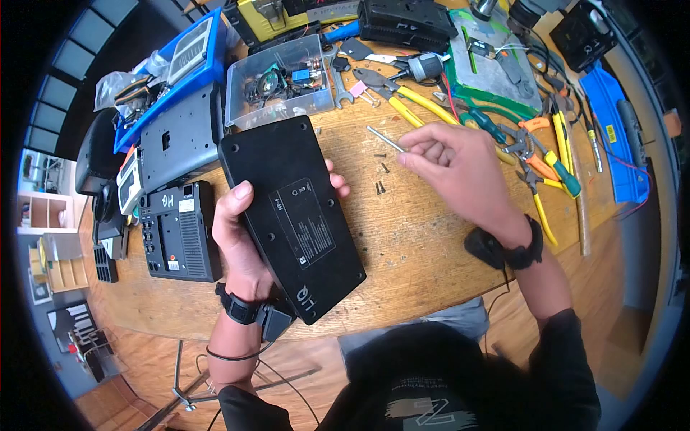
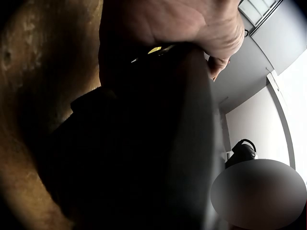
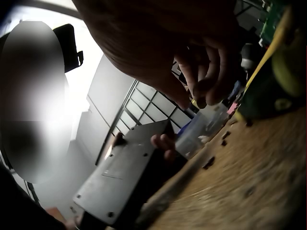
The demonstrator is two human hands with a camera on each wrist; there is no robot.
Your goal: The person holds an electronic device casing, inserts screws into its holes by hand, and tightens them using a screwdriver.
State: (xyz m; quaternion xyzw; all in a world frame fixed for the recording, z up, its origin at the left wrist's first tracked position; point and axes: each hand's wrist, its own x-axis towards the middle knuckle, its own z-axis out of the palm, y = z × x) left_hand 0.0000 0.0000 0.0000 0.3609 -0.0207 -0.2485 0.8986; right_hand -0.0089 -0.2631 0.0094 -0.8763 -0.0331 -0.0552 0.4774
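Note:
A flat black device case point(image 1: 291, 215) with a label and several screw holes is tilted up off the wooden table point(image 1: 424, 244). My left hand point(image 1: 241, 223) grips it from below, thumb on its left edge and fingertips showing past its right edge. In the left wrist view the case point(image 2: 144, 143) fills the frame under the palm point(image 2: 192, 24). My right hand point(image 1: 445, 161) hovers to the case's right and pinches a thin metal rod point(image 1: 384, 138) that points up-left. Small dark screws point(image 1: 379, 187) lie on the wood below it. The right wrist view shows curled fingers point(image 3: 206, 76) and the case point(image 3: 129, 167).
A clear plastic parts box point(image 1: 280, 79) and a grey chassis point(image 1: 176, 136) sit behind the case, and a black unit point(image 1: 180, 230) lies to its left. Pliers and yellow-handled screwdrivers point(image 1: 539, 158) crowd the right. A green mat point(image 1: 496, 65) lies at the back right.

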